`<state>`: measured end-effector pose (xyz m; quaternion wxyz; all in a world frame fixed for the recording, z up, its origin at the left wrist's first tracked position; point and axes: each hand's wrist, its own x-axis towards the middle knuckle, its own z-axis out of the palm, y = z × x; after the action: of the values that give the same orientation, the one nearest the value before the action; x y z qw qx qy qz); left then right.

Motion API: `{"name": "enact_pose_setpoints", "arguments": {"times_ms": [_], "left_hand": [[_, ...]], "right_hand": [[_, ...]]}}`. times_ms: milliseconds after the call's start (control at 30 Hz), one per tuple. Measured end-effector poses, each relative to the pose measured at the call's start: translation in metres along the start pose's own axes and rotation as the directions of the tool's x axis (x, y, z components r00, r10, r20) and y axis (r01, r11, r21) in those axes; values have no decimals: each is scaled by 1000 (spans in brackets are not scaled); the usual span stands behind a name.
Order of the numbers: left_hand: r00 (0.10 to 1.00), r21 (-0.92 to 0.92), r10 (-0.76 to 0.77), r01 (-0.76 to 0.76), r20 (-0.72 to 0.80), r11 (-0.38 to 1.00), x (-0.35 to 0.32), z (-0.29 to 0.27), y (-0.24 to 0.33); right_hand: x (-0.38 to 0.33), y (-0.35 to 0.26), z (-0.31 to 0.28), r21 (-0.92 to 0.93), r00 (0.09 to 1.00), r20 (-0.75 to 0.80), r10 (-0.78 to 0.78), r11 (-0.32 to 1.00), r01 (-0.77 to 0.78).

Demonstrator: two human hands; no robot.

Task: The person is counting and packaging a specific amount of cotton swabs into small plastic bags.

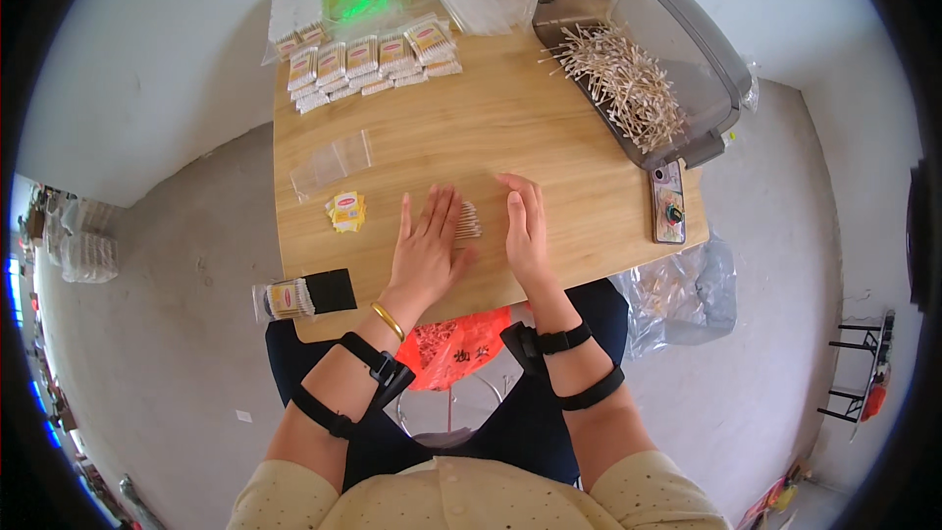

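Observation:
A small row of cotton swabs (469,220) lies on the wooden table (491,108) between my two hands. My left hand (424,243) is open and flat, its fingers stretched out along the left side of the swabs and partly covering them. To the right of the swabs, a little apart from them, my right hand (528,234) stands on edge. Its fingers are extended and slightly curved, and nothing shows in it. Left of my left hand sits a small stack of yellow and white label cards (345,211). Beyond those cards lies a flat clear plastic bag (334,163).
A grey translucent bin (677,29) of loose swabs (623,83) stands far right, with a phone (668,204) below it. Filled swab packets (362,57) are stacked far left near more clear bags (471,0). Another packet (287,299) rests at the near left corner.

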<state>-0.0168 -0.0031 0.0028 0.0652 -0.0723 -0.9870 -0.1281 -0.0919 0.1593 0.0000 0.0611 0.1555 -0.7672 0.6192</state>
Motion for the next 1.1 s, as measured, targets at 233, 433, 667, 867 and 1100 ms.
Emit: {"name": "enact_pose_setpoints", "arguments": {"times_ms": [233,433,667,867,1100], "left_hand": [[999,-16,-41,42,31,999,3,-1,1],[943,-511,-246,101,-225,854,-2,4,-13],[925,-809,-344,76,-161,583,19,23,2],[928,-766,-306,34,-215,642,-2,8,-11],[985,-334,-108,56,-138,941,-12,-4,0]], "right_hand": [[-4,4,-2,17,1000,-8,-9,1000,9],[-5,2,5,57,999,38,4,998,-6],[-5,-2,57,183,985,170,-32,983,0],[-6,1,26,198,996,22,89,976,-92],[-20,2,0,161,995,20,93,982,-95]]}}
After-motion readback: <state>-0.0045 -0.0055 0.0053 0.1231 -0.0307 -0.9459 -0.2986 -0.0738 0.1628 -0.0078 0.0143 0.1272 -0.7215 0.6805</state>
